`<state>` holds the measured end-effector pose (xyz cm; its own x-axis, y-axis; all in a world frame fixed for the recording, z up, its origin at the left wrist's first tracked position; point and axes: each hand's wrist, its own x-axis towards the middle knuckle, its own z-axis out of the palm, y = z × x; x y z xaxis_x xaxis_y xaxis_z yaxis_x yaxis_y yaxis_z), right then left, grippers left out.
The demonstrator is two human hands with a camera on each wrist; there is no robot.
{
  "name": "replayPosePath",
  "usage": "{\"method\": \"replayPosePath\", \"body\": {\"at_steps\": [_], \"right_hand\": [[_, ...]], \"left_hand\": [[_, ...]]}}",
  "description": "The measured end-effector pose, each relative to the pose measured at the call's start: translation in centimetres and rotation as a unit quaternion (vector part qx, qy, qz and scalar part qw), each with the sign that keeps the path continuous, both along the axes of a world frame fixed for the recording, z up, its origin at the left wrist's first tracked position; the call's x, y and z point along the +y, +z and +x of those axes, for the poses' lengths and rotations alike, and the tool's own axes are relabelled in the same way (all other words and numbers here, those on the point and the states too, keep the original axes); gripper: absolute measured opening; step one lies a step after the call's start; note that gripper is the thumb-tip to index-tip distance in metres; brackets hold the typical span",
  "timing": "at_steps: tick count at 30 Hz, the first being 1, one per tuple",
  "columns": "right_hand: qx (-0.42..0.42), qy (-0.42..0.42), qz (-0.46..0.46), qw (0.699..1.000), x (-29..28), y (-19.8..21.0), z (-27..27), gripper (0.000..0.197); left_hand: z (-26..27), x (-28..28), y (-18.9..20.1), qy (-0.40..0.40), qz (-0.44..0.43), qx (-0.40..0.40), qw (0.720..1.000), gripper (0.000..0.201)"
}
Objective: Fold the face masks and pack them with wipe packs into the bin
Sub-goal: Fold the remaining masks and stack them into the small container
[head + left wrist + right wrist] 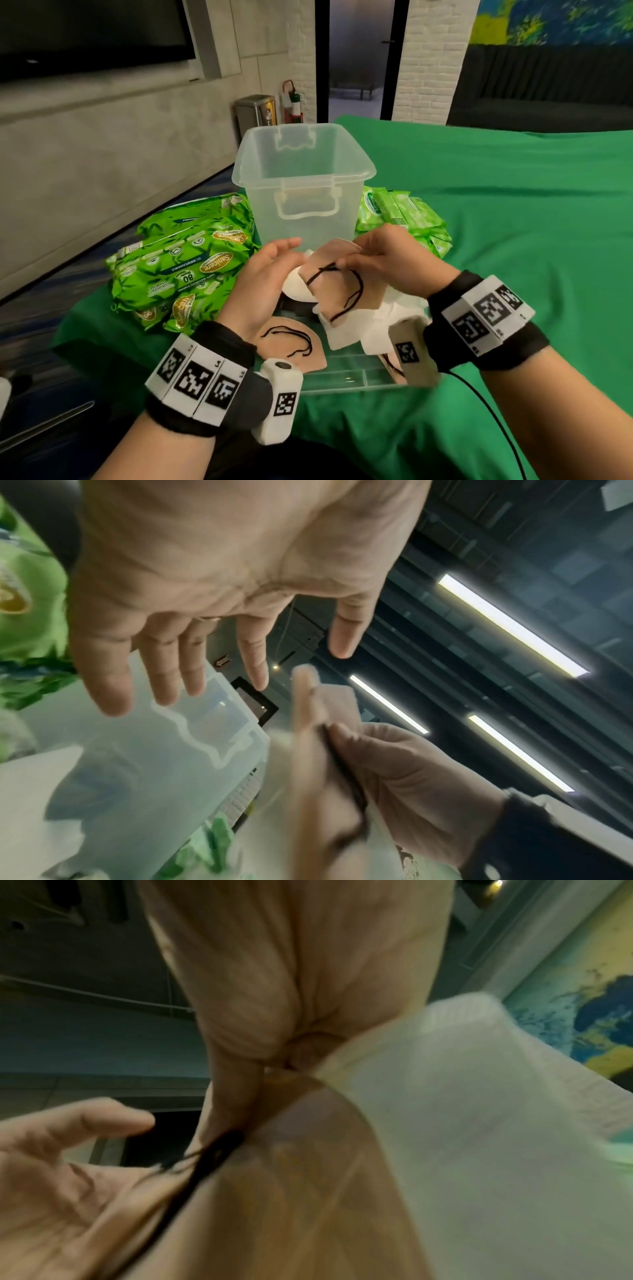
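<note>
A clear plastic bin [301,171] stands on the green cloth, its inside bare as far as I can see. In front of it my right hand [376,257] pinches a folded beige face mask [337,284] with black ear loops [352,298], held in the air. Beside the mask's left edge, my left hand [270,270] hovers with straight fingers [164,669], holding nothing. In the right wrist view the mask [308,1177] and its black loop [205,1153] fill the frame. Another beige mask [291,342] lies flat below, with white masks [387,318] beside it.
Large green wipe packs [181,267] are heaped left of the bin, small green wipe packs [400,212] right of it. A clear flat tray or lid [346,373] lies under the masks. Bare green cloth [513,222] stretches to the right. The table's left edge drops to the floor.
</note>
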<state>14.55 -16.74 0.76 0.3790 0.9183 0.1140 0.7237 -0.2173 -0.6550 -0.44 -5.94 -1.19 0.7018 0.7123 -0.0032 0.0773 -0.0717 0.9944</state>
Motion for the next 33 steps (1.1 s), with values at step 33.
{"method": "replayPosePath", "body": {"at_steps": [33], "right_hand": [[0.151, -0.101, 0.292, 0.939, -2.7, -2.6, -0.3, 0.015]], "left_hand": [[-1.5, 0.8, -2.8, 0.018, 0.017, -0.08, 0.996, 0.019]]}}
